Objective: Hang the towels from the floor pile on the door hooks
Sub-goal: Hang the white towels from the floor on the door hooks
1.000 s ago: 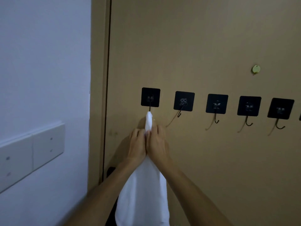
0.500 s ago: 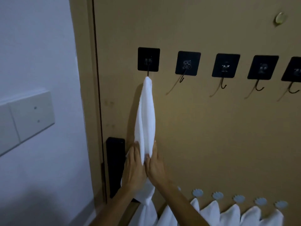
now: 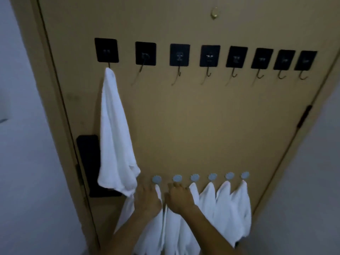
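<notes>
**Top-row towel hung; hands now down at the lower row**

Nearest us: left hand (image 3: 147,199) and right hand (image 3: 179,198), side by side, laid over the lower row of white towels (image 3: 220,208). We can't tell if either grips cloth; the fingers are blurred and partly buried in the folds. The lower towels run off the bottom edge, and their round grey hooks (image 3: 212,176) are smeared. Farther up, the long white towel (image 3: 115,129) hangs from the leftmost black hook (image 3: 106,50), covering part of the black door plate (image 3: 86,153). Seven more black hooks (image 3: 209,56) stand bare on the door (image 3: 202,116). Versus half a second ago: both hands have left the long towel and dropped lower; our view has widened rightward.
</notes>
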